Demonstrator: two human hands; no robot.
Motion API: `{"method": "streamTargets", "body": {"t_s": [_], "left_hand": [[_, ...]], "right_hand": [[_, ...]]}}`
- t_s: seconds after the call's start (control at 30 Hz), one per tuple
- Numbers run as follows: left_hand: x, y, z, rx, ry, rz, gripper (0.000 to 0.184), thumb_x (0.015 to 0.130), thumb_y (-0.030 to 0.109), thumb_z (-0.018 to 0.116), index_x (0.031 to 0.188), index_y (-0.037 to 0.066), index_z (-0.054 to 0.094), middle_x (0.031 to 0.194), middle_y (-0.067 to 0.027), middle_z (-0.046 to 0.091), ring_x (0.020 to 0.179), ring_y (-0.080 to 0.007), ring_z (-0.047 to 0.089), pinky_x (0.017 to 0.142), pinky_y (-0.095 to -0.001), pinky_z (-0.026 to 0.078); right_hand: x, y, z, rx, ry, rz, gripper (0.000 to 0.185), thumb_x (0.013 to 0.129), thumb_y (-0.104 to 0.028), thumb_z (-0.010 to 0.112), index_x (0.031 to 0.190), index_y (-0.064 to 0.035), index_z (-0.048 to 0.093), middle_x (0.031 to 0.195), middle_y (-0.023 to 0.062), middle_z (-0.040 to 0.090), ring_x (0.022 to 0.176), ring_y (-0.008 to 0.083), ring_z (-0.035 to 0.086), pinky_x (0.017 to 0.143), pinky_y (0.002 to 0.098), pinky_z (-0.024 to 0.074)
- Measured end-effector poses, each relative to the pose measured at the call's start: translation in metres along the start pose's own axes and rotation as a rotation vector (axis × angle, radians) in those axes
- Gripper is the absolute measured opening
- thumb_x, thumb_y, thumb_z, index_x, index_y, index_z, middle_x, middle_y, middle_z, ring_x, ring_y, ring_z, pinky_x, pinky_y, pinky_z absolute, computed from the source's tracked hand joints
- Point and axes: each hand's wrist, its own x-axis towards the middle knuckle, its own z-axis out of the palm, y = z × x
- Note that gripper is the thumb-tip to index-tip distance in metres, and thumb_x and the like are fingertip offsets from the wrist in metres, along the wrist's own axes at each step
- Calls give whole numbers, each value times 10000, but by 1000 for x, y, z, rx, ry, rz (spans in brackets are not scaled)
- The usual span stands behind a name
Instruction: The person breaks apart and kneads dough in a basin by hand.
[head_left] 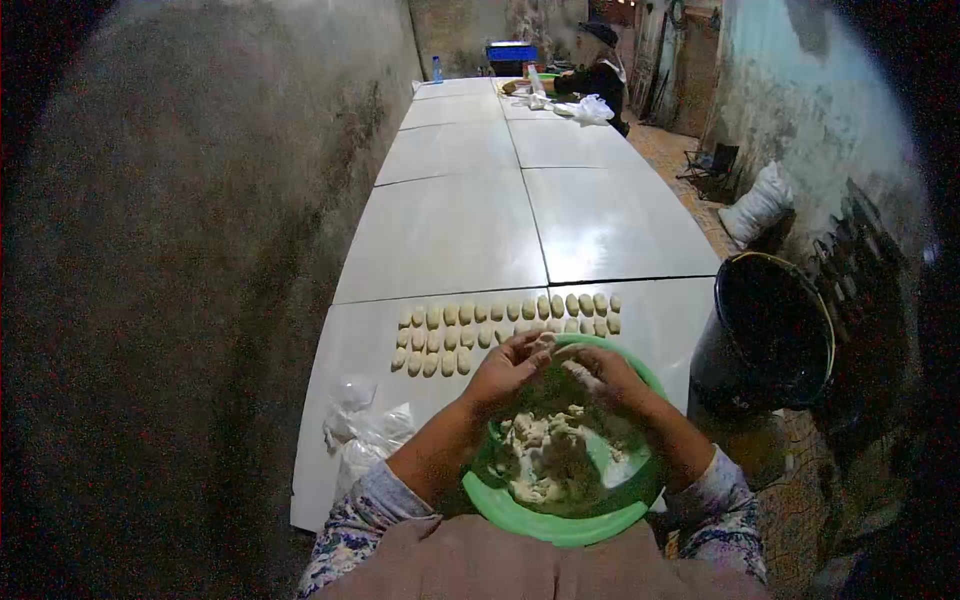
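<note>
A green basin (pixel 560 528) stands at the near edge of the white table, with a lumpy mass of pale dough (pixel 545 455) inside. Over the basin's far left rim, my left hand (pixel 510 368) has its fingers closed on a small piece of dough (pixel 545 343). To its right, over the far side of the basin, my right hand (pixel 605 375) has its fingers apart, dusted with flour or dough. Just beyond the hands, several small oblong dough pieces (pixel 450 316) lie in rows on the table.
Clear plastic bags (pixel 370 435) lie left of the basin. A large black bucket (pixel 765 340) stands at the right. The long white table (pixel 440 235) runs toward a person (pixel 602 80) at its far right side. A white sack (pixel 757 205) leans by the right wall.
</note>
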Motion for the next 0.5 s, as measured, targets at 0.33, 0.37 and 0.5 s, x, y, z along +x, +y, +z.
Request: {"method": "streamTargets", "body": {"t_s": [0.33, 0.37, 0.5], "left_hand": [[-6, -4, 5, 297, -103, 73, 221, 761, 100, 634, 962, 42, 563, 889, -46, 605, 811, -119, 559, 755, -263, 444], [-9, 9, 12, 282, -121, 120, 221, 757, 108, 640, 957, 48, 567, 899, -50, 604, 826, -125, 557, 761, -274, 442], [-20, 16, 21, 1232, 308, 451, 499, 754, 372, 624, 1102, 50, 467, 1115, -115, 488, 1046, -275, 446, 887, -441, 324]], "right_hand": [[2, -4, 4, -32, 187, -72, 279, 746, -203, 662, 886, 10, 546, 764, 91, 583, 707, 161, 551, 660, 295, 450], [2, -3, 1, -56, 176, -49, 260, 750, -182, 655, 890, 8, 546, 752, 85, 580, 697, 151, 546, 661, 287, 448], [14, 22, -7, 169, 340, -147, 140, 791, -86, 586, 888, -3, 527, 736, 67, 584, 682, 132, 552, 625, 274, 452]]}}
